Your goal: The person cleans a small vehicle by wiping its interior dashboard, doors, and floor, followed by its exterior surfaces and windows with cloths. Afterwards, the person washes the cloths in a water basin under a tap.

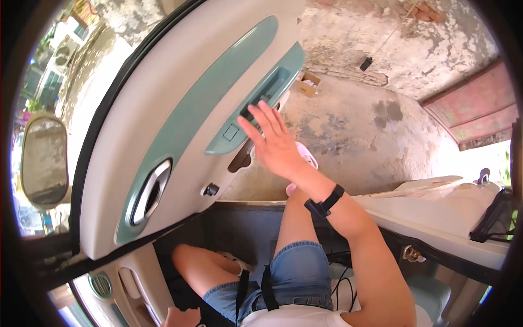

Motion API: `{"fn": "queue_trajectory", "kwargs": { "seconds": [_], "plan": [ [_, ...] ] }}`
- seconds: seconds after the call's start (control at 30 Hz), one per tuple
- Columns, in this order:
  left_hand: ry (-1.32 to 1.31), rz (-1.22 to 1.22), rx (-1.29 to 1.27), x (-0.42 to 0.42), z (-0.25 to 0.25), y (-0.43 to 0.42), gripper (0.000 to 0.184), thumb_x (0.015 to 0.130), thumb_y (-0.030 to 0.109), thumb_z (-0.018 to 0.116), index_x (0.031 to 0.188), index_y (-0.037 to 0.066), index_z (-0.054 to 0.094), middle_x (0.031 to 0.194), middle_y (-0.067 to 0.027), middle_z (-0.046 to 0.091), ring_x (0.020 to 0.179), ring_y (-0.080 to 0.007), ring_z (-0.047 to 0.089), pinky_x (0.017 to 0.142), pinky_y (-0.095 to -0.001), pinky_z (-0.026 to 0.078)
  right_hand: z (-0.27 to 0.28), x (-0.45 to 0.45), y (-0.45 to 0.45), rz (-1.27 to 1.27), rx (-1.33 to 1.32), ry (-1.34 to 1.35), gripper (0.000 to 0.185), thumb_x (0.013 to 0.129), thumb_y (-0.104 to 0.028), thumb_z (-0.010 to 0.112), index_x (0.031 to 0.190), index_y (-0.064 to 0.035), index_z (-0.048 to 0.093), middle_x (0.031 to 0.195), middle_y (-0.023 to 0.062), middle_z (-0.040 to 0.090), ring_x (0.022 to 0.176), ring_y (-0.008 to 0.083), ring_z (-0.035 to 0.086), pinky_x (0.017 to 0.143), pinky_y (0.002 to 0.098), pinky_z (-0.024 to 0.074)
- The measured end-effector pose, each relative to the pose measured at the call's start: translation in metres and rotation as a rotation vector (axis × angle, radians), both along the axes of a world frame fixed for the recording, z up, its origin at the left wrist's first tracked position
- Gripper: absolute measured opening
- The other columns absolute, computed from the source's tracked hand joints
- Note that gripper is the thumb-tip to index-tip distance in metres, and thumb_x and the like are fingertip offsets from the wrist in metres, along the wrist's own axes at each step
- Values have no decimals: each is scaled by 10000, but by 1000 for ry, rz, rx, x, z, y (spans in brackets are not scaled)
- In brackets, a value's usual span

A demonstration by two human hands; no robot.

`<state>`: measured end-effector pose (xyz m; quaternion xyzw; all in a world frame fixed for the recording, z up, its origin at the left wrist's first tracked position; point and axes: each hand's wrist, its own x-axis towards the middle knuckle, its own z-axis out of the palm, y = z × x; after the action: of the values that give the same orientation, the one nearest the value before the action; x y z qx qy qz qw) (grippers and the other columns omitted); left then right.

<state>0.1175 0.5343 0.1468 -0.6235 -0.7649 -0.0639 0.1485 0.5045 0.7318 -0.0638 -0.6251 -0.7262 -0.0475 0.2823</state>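
My right hand (274, 144), with a black band (325, 201) on its wrist, is stretched out over the open car door (180, 71). Its fingers are spread and hold nothing; the fingertips are over the teal armrest panel (229, 133), near its recessed pull and switch. Whether they touch it is unclear. Part of my left hand (183, 318) shows at the bottom edge, low beside the car's interior trim; its fingers are mostly hidden. On the lower door is a silver-rimmed inner handle (151, 192).
A side mirror (45, 161) is at the far left. My bent legs (297, 223) reach toward the door opening. Outside are a concrete floor (348, 131), a small cardboard box (309, 84) by the wall and a reddish gate (479, 106). A door latch (412, 254) is at right.
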Motion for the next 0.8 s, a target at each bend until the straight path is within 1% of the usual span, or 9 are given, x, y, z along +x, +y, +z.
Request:
{"fn": "queue_trajectory", "kwargs": {
  "seconds": [0.2,0.37,0.43,0.47,0.53,0.57,0.67,0.7,0.8],
  "plan": [
    [-47,-162,4,23,-48,77,382,912,234,557,1164,-53,574,967,-262,635,838,-423,614,707,-451,497,-12,8,-27,19,27,44,745,740,39,559,1416,-256,448,1456,25,409,1410,218,307,1150,431,286],
    [-77,-267,-17,48,-83,131,393,903,226,563,1180,-53,565,997,-264,628,869,-427,608,732,-457,493,-5,9,-35,-6,51,29,709,769,-12,572,1418,-266,443,1430,19,438,1400,192,324,1134,406,314],
    [-79,-262,-44,60,-97,144,399,900,223,566,1187,-54,561,1008,-265,626,882,-429,606,743,-459,492,-3,15,-35,37,84,-1,705,776,-28,589,1423,-263,436,1426,20,436,1396,178,325,1090,387,356],
    [-79,-258,-60,67,-101,151,401,898,221,567,1190,-54,559,1014,-266,624,888,-430,605,748,-460,491,-1,17,-34,26,78,12,705,776,-28,589,1423,-263,436,1426,20,436,1396,178,325,1090,387,356],
    [-80,-235,-92,77,-111,159,407,894,218,569,1196,-54,555,1026,-267,622,900,-432,603,758,-462,490,7,23,-36,155,-8,158,695,788,-43,591,1429,-258,430,1416,19,437,1388,171,334,1040,372,385],
    [-83,-218,-108,84,-117,163,410,892,216,570,1200,-54,553,1032,-267,620,906,-432,601,763,-464,489,10,25,-36,186,-35,167,684,802,-48,580,1439,-231,415,1412,27,435,1381,174,338,1002,372,408],
    [-94,-148,-145,91,-133,167,419,887,211,574,1209,-55,547,1049,-269,616,925,-435,598,778,-467,487,21,36,-36,295,-141,263,662,816,-47,558,1443,-198,407,1408,38,437,1391,184,325,990,378,421],
    [-99,-117,-159,94,-136,168,422,885,209,575,1213,-55,546,1055,-270,615,931,-436,597,783,-468,487,25,40,-35,346,-185,304,613,839,-63,534,1433,-152,409,1419,63,433,1389,205,338,974,370,437],
    [-111,-18,-191,94,-145,166,432,879,204,579,1222,-55,540,1072,-271,611,950,-439,594,799,-472,485,41,54,-32,319,-238,368,574,840,-91,529,1405,-121,436,1437,81,431,1381,216,361,971,355,446]
  ]
}}
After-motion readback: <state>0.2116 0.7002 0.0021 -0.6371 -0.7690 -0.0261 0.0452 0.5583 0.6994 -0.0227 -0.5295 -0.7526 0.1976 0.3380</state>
